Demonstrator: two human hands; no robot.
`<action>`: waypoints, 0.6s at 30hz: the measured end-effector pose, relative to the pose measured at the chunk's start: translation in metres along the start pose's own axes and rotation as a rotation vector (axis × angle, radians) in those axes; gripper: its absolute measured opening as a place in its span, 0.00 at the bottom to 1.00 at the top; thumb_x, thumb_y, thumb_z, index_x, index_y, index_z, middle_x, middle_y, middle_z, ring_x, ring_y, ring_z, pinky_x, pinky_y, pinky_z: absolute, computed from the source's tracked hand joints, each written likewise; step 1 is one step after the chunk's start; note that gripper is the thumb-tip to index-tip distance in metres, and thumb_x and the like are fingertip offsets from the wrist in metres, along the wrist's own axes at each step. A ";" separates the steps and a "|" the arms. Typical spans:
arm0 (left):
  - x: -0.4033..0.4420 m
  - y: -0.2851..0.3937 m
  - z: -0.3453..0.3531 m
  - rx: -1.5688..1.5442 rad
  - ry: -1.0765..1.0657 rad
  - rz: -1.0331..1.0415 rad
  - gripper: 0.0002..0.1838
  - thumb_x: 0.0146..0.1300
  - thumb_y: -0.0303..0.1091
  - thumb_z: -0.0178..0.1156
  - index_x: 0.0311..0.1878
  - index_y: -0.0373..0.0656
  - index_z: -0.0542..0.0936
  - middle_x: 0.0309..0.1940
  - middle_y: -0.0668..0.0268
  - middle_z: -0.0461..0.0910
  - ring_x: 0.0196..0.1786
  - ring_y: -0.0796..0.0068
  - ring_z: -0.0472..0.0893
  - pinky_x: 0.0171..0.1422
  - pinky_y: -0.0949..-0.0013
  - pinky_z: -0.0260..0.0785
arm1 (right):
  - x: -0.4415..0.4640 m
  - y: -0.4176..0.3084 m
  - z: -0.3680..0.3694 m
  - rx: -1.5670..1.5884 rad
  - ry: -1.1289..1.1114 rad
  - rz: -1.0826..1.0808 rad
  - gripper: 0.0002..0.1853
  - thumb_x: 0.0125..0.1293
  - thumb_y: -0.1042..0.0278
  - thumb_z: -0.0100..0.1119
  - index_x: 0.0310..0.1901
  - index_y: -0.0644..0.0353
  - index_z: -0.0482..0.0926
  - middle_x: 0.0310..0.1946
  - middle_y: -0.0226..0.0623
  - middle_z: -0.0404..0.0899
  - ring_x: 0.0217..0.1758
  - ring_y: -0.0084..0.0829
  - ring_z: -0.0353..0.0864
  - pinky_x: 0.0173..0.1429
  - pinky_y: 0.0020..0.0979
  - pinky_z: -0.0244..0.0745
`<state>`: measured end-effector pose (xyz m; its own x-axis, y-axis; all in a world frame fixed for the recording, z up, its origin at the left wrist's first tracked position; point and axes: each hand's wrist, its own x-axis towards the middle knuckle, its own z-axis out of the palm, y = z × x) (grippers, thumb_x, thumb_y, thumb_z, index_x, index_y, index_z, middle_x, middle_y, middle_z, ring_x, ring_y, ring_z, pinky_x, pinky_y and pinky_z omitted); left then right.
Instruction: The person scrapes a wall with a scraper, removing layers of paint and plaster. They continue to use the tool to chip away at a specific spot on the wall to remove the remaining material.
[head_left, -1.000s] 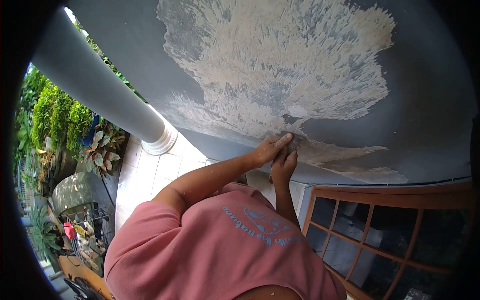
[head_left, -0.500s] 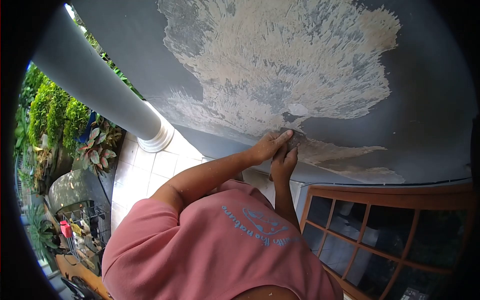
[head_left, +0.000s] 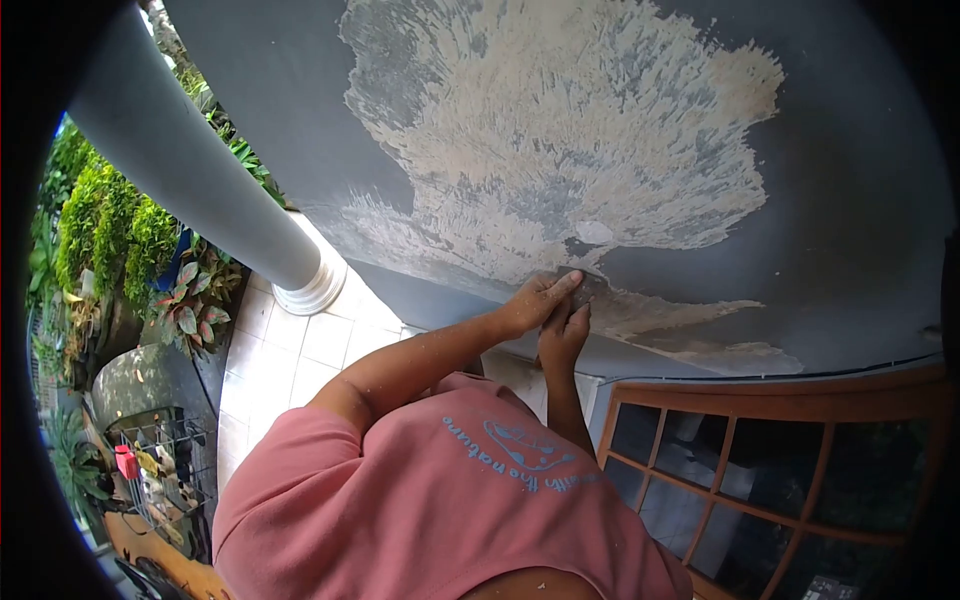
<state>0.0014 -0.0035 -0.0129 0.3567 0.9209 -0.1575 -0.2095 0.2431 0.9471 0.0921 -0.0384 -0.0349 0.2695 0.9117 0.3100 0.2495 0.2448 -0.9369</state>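
Both hands meet at the grey wall [head_left: 860, 200], closed around what looks like a flat, dark tool [head_left: 583, 290], its face near the lower edge of a large bare patch [head_left: 560, 130]. The left hand [head_left: 538, 302] lays its thumb along the tool, the fingers bent beneath; the right hand [head_left: 562, 338] grips just below, thumb raised. Much of the tool is hidden, so its exact shape and whether its edge touches the wall cannot be told. The contact looks like a pressing or scraping stroke; as a judgement, this spot calls for a firm two-handed hold and a low angle along the uneven edge.

The patch is chalky, beige and grey, its short streaks fanning outward to a ragged, feathered border. Just above the hands sits a smooth pale oval [head_left: 593, 232], and a rough tongue [head_left: 690, 318] tapers away to the right. The surrounding paint looks flat and smooth. Pale flecks dot the forearms and the soft pink shirt [head_left: 400, 500]. To the left, a round column [head_left: 190, 150] ends in a ringed white base [head_left: 315, 290] on square, glossy tiles [head_left: 285, 335]; at the lower right is a window with a brown wooden frame [head_left: 800, 403].
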 end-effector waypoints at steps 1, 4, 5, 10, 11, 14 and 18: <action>0.004 -0.001 0.001 0.004 0.009 0.011 0.31 0.70 0.59 0.47 0.21 0.43 0.77 0.15 0.75 0.69 0.21 0.86 0.63 0.26 0.75 0.56 | 0.003 0.003 -0.001 -0.006 -0.013 -0.018 0.19 0.72 0.65 0.48 0.51 0.77 0.71 0.41 0.56 0.78 0.46 0.47 0.79 0.54 0.40 0.69; -0.001 0.000 -0.001 -0.028 -0.021 0.003 0.31 0.70 0.59 0.48 0.22 0.42 0.78 0.16 0.75 0.69 0.22 0.86 0.64 0.26 0.75 0.57 | -0.002 0.014 -0.008 0.005 -0.074 0.099 0.18 0.72 0.65 0.48 0.51 0.77 0.71 0.42 0.56 0.77 0.47 0.48 0.79 0.54 0.40 0.69; -0.002 0.003 -0.001 -0.040 -0.048 -0.001 0.31 0.70 0.59 0.48 0.22 0.42 0.79 0.16 0.75 0.69 0.22 0.86 0.64 0.27 0.75 0.58 | -0.004 0.017 -0.009 0.009 -0.069 0.132 0.18 0.72 0.65 0.48 0.51 0.76 0.71 0.41 0.56 0.77 0.47 0.48 0.79 0.54 0.40 0.69; -0.003 0.012 0.005 0.018 0.005 -0.046 0.31 0.70 0.58 0.49 0.22 0.41 0.79 0.16 0.74 0.70 0.22 0.85 0.65 0.26 0.76 0.59 | 0.000 0.020 -0.006 0.017 -0.018 0.129 0.17 0.71 0.66 0.49 0.49 0.76 0.71 0.41 0.56 0.77 0.46 0.48 0.79 0.53 0.40 0.69; -0.007 0.018 0.006 0.024 0.000 -0.058 0.31 0.70 0.58 0.48 0.21 0.41 0.79 0.16 0.73 0.70 0.22 0.85 0.65 0.26 0.76 0.59 | -0.002 0.018 -0.008 0.034 -0.030 0.140 0.17 0.71 0.65 0.49 0.49 0.76 0.71 0.41 0.56 0.77 0.46 0.48 0.79 0.53 0.40 0.69; -0.001 0.000 0.006 -0.001 0.002 -0.017 0.32 0.70 0.58 0.48 0.20 0.41 0.79 0.14 0.73 0.69 0.21 0.85 0.65 0.25 0.75 0.58 | -0.004 0.016 -0.011 0.085 -0.048 0.158 0.17 0.72 0.65 0.49 0.48 0.75 0.71 0.40 0.57 0.77 0.45 0.48 0.79 0.52 0.41 0.69; 0.000 0.009 0.005 0.022 -0.057 0.000 0.32 0.70 0.58 0.48 0.19 0.42 0.78 0.14 0.73 0.70 0.20 0.85 0.66 0.25 0.76 0.59 | 0.002 0.013 -0.009 -0.004 0.012 -0.018 0.17 0.71 0.65 0.49 0.47 0.76 0.71 0.39 0.56 0.78 0.44 0.50 0.79 0.51 0.41 0.70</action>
<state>0.0042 -0.0026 -0.0031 0.4079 0.9018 -0.1423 -0.1895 0.2361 0.9531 0.1039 -0.0365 -0.0452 0.2757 0.9034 0.3286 0.2585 0.2596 -0.9305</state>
